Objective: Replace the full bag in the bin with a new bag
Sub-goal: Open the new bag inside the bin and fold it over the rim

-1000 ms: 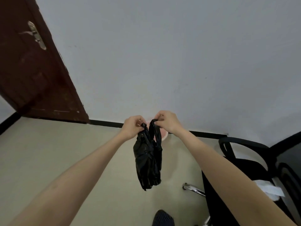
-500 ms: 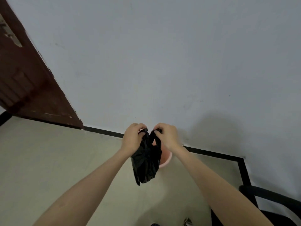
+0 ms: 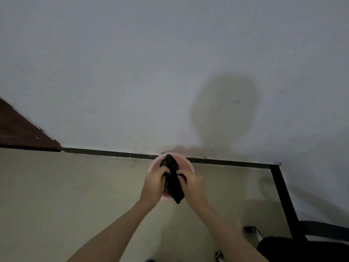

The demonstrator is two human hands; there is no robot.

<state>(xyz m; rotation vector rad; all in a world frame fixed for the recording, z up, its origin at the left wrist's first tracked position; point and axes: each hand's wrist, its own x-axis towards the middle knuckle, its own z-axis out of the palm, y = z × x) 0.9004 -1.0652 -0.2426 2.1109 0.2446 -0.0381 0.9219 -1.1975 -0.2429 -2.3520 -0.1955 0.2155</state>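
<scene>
Both bare hands grip a crumpled black plastic bag [image 3: 172, 181] directly above a round pink plastic bin [image 3: 189, 165] that stands on the beige floor [image 3: 66, 195] against the grey wall [image 3: 151, 72]. The left hand [image 3: 153, 184] and the right hand [image 3: 192, 186] are each clenched on the bag's bunched edges, close together.

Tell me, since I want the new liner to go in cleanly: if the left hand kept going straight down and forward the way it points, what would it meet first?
Most likely the pink bin: the left hand, gripping the black bag with the right hand, sits over its near rim. Depth is unclear.
</scene>
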